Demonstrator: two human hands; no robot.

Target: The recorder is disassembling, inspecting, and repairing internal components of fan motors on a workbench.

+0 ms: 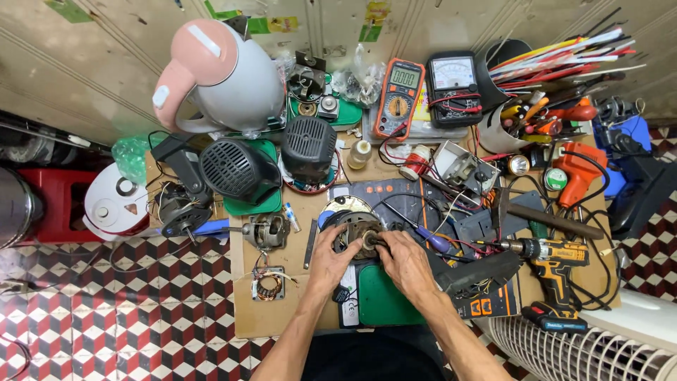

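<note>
Both hands on a small motor at the near centre of the workbench.

The left hand (330, 255) and right hand (402, 259) are clamped around the round motor (358, 238), which rests just beyond the green mat (381, 300). Risk: loose wires (451, 212) to the right could snag, and the blue screwdriver (431, 238) beside the right hand could be knocked.

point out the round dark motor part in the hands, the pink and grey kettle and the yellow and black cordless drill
round dark motor part (358, 236), head view, on its exposed middle between the two hands
pink and grey kettle (243, 81), head view, on its grey body
yellow and black cordless drill (557, 271), head view, on its handle
</note>
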